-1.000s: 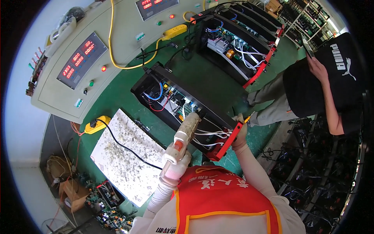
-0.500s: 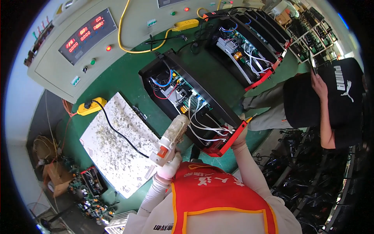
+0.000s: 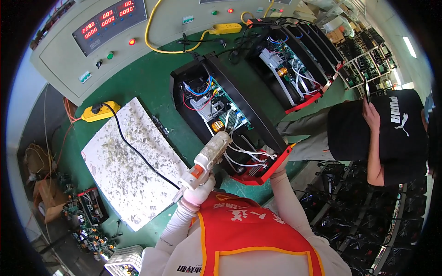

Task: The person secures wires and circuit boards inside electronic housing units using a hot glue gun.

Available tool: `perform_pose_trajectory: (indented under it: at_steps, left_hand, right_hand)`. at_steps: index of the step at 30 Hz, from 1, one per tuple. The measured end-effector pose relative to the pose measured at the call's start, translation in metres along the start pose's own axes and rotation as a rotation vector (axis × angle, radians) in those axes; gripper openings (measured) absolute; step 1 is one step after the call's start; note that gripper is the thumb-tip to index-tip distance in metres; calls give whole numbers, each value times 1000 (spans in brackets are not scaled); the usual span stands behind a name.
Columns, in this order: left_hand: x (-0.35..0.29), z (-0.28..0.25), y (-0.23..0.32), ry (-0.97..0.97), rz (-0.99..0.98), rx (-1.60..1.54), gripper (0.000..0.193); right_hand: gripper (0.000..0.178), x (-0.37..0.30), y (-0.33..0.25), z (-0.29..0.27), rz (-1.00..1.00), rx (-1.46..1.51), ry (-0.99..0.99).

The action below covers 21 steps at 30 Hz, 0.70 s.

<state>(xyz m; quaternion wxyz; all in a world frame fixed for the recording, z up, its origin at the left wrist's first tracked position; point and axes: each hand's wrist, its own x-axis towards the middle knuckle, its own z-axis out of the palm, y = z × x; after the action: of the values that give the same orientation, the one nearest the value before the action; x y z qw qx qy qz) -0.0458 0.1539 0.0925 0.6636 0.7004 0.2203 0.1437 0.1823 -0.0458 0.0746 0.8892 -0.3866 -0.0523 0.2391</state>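
Observation:
My left hand (image 3: 200, 192), gloved in white, is closed round the handle of a hot glue gun (image 3: 202, 166) with a grimy barrel and an orange trigger. Its nozzle end reaches over the near side of an open black machine case (image 3: 221, 83). Circuit boards (image 3: 237, 112), a yellow coil (image 3: 217, 125) and white cables (image 3: 244, 152) show inside that case. My right hand (image 3: 279, 161) grips the case's red front panel (image 3: 263, 175) at its right end; part of its fingers is hidden by the panel. A black cord (image 3: 138, 152) runs from the gun.
Glue-spotted white board (image 3: 138, 170) lies left on the green table (image 3: 184, 50). Yellow power strip (image 3: 99, 112) sits by its top. More open cases (image 3: 287, 64) stand back right. A person in black (image 3: 382, 133) stands at right. A display console (image 3: 108, 25) lines the back.
The whole view has shifted slightly. My left hand has brought the glue gun's nozzle a little further right over the case. My right hand stays on the red panel.

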Motion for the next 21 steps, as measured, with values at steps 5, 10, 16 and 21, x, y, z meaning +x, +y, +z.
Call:
perform_pose_trajectory:
  at_steps: [5, 10, 16, 21]
  left_hand:
    - [4, -1, 28, 53, 369, 350, 22]
    - [-5, -3, 112, -125, -95, -179, 26]
    - [15, 6, 110, -135, -37, 18, 31]
    - [11, 14, 124, -53, -141, -308, 36]
  right_hand:
    - [41, 1, -8, -5, 49, 41, -160]
    - [35, -45, -71, 62, -352, -1018, 297]
    - [20, -113, -99, 214, -735, -1376, -888]
    - [23, -112, -77, 279, -1120, -1539, -854]
